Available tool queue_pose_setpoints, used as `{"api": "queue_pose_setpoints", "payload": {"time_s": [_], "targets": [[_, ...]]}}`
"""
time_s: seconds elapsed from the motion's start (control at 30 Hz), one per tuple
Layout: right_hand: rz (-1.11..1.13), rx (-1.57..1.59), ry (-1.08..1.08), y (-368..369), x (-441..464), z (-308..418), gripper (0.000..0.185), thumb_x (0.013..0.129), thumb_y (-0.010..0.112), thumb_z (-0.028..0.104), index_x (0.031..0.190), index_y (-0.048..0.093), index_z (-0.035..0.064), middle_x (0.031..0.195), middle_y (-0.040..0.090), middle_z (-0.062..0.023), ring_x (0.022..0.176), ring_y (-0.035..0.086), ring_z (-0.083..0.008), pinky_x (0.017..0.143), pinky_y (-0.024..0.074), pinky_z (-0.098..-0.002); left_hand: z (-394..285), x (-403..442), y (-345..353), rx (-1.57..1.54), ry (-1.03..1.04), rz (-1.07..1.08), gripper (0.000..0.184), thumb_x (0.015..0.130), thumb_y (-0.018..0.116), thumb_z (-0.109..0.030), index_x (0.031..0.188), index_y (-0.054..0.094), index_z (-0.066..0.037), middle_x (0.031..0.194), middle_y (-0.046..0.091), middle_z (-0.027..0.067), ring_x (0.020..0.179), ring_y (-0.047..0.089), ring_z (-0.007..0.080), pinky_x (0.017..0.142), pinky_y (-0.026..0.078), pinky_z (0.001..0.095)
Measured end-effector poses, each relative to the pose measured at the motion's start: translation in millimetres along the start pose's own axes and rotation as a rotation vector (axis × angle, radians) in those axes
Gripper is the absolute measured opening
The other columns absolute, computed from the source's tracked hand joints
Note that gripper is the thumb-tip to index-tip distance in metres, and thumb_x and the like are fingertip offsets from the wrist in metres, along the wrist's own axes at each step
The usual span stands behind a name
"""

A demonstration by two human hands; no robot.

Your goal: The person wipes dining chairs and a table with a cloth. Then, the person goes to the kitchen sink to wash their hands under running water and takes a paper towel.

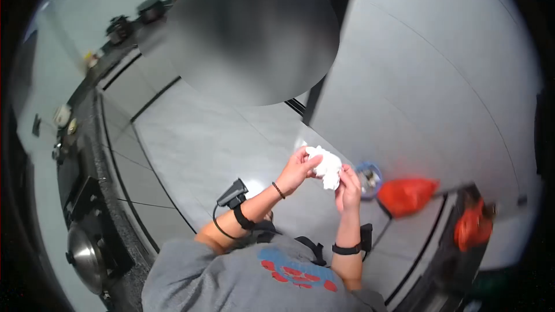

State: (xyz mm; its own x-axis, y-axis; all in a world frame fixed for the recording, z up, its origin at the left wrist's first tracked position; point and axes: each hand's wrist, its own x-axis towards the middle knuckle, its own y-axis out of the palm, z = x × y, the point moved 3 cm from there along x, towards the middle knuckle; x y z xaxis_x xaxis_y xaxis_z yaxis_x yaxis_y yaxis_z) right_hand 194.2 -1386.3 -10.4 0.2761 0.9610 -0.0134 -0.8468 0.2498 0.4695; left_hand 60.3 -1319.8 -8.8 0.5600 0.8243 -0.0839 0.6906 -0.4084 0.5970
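Observation:
A crumpled white tissue [327,169] is held up in front of my body, above the floor. My left hand [299,170] pinches its left side between thumb and fingers. On the lower right side, the fingertips of my right hand [348,188] are closed on its edge. Just past my right hand, a round bin [377,172] with a blue rim stands on the floor, with some light-coloured contents inside. Beside the bin is a red plastic bag [407,196], blurred in the view.
Along the left runs a dark stone counter [87,118] carrying a lidded metal pan [85,259] and, farther back, dark pots [151,9]. Another red bag [473,225] is at the right counter. A grey wall [428,81] rises at the right. A blurred oval covers the upper middle.

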Motion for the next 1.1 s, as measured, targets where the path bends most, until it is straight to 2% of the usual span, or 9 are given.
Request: {"api": "queue_pose_setpoints", "payload": {"time_s": [0.13,0.27,0.33,0.4,0.53,0.67,0.8,0.9,1.1], "targets": [[0.144,0.135,0.179,91.6,73.3,-39.9,0.024,0.084,0.042,0.012,0.106,0.042,0.0002,0.096,0.052,-0.0077,0.087,0.052,-0.0144,0.071,0.0439,-0.0267,-65.2,24.7,-74.9,-0.016,0.1,-0.262,0.026,0.081,0.054,-0.017,0.1,0.043,-0.002,0.095,0.053,0.0043,0.084,0.054,0.0113,0.069,0.048,0.027],[0.246,0.147,0.261,113.4,159.5,-52.2,0.032,0.087,0.04,0.014,0.115,0.035,-0.0005,0.103,0.049,-0.0078,0.094,0.049,-0.015,0.074,0.0442,-0.0288,-71.8,100.7,-119.7,0.166,0.23,-0.386,0.028,0.08,0.056,-0.017,0.101,0.046,-0.001,0.093,0.055,0.0037,0.082,0.053,0.0092,0.069,0.047,0.0255],[0.194,0.083,0.226,122.9,219.2,-70.1,0.035,0.085,0.045,0.012,0.115,0.037,-0.0024,0.095,0.052,-0.0073,0.085,0.052,-0.0136,0.069,0.0454,-0.0269,-91.0,145.1,-141.8,0.43,0.178,-0.317,0.025,0.08,0.057,-0.018,0.097,0.051,0.0,0.089,0.057,0.0031,0.08,0.053,0.0074,0.067,0.045,0.0235],[0.299,-0.401,0.075,125.9,264.2,-80.7,0.032,0.08,0.053,0.008,0.109,0.044,-0.0033,0.084,0.055,-0.0057,0.071,0.054,-0.0114,0.06,0.0455,-0.0238,-104.5,182.8,-165.9,0.399,0.211,-0.378,0.021,0.081,0.056,-0.02,0.091,0.055,-0.001,0.081,0.058,0.0015,0.075,0.053,0.0066,0.064,0.044,0.022],[0.168,-0.225,0.175,154.6,400.9,-92.7,0.02,0.079,0.056,0.01,0.094,0.052,-0.0012,0.073,0.054,-0.0034,0.057,0.05,-0.0087,0.049,0.0412,-0.02,-175.3,264.7,-247.0,0.062,0.388,-0.672,0.023,0.084,0.051,-0.025,0.076,0.056,-0.004,0.069,0.056,-0.0014,0.062,0.051,0.0045,0.053,0.041,0.0204],[0.305,0.037,0.178,215.0,514.5,-86.8,0.027,0.084,0.045,0.017,0.106,0.042,0.0019,0.078,0.049,-0.0075,0.063,0.051,-0.0145,0.053,0.0425,-0.0248,-250.4,305.1,-307.7,0.176,0.512,-0.865,0.022,0.084,0.048,-0.027,0.081,0.051,-0.006,0.069,0.054,0.0,0.059,0.054,0.0092,0.051,0.044,0.0234],[0.504,0.141,0.212,272.6,606.7,-96.4,0.025,0.083,0.043,0.012,0.106,0.036,0.0027,0.084,0.051,-0.0123,0.071,0.055,-0.0214,0.06,0.0456,-0.0292,-286.0,387.0,-338.0,-0.031,0.499,-0.772,0.018,0.082,0.05,-0.019,0.091,0.051,-0.004,0.08,0.057,0.0033,0.072,0.056,0.0123,0.058,0.046,0.0269],[0.526,0.027,0.142,294.6,671.0,-97.3,0.013,0.083,0.048,0.009,0.094,0.044,0.0032,0.081,0.052,-0.0069,0.065,0.053,-0.0128,0.059,0.0426,-0.0223,-308.0,460.9,-350.0,0.02,0.413,-0.677,0.021,0.081,0.052,-0.02,0.092,0.051,-0.003,0.083,0.057,0.003,0.077,0.054,0.0103,0.064,0.043,0.0242],[0.049,-0.103,0.055,228.1,821.6,-83.3,0.015,0.08,0.052,0.012,0.09,0.05,0.0009,0.081,0.056,-0.013,0.062,0.058,-0.0189,0.051,0.0487,-0.0258,-348.0,642.0,-363.7,0.048,0.25,-0.393,0.023,0.082,0.054,-0.023,0.09,0.053,-0.002,0.083,0.057,0.002,0.072,0.053,0.0079,0.065,0.042,0.0214]]}}
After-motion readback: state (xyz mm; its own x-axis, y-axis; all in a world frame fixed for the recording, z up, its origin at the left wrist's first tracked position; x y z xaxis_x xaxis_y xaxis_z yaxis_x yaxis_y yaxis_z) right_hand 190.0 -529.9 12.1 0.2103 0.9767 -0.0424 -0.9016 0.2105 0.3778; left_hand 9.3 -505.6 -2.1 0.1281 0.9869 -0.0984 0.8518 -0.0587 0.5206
